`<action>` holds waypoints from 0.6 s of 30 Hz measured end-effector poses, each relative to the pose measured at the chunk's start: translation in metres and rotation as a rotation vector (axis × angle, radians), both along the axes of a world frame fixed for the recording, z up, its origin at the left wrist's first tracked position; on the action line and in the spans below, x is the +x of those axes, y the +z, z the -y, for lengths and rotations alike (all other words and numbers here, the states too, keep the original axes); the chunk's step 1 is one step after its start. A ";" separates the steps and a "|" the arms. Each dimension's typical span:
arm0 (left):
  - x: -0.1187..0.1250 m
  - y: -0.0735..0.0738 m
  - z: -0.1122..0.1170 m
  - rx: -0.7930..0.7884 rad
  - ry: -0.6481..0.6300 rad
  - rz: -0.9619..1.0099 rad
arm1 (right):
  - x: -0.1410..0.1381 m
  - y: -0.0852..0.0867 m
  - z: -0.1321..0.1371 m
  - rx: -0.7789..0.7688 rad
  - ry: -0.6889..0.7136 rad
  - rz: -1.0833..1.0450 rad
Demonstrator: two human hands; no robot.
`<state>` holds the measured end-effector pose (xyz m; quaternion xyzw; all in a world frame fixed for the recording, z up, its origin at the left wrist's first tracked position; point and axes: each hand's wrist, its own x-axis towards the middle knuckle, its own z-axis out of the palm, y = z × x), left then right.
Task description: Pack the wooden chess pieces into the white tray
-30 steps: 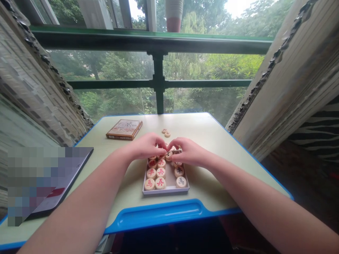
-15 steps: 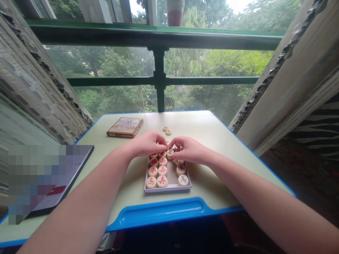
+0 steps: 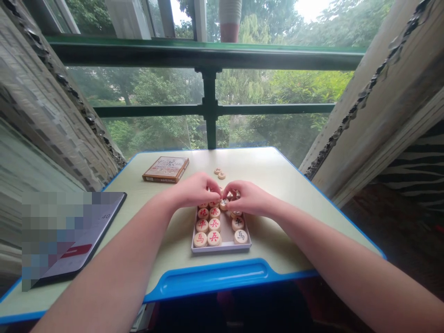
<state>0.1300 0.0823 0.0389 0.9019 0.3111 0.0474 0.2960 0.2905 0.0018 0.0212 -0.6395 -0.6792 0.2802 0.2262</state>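
A shallow white tray (image 3: 221, 247) lies on the table and holds several round wooden chess pieces (image 3: 208, 232) marked in red and black. My left hand (image 3: 194, 190) and my right hand (image 3: 247, 197) meet over the tray's far end, fingers curled and pinched among the pieces there. My right fingertips pinch a black-marked piece (image 3: 224, 204). What the left fingertips hold is hidden. Two loose pieces (image 3: 219, 173) lie on the table beyond my hands.
A brown box lid (image 3: 165, 169) lies at the far left of the pale table (image 3: 294, 194), which has a blue rim and a blue groove (image 3: 211, 276) at its near edge. A dark tablet (image 3: 74, 238) rests at the left. A window with green bars stands behind.
Both hands stay pinched over the tray's far end with only small finger movements. The view has shifted slightly.
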 end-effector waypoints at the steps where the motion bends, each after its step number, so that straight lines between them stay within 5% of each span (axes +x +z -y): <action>1: 0.000 0.000 0.000 -0.005 -0.003 0.004 | 0.000 0.000 0.000 -0.004 -0.002 0.002; 18: -0.002 0.002 0.000 -0.030 -0.009 0.025 | 0.000 0.001 0.000 0.030 -0.042 -0.040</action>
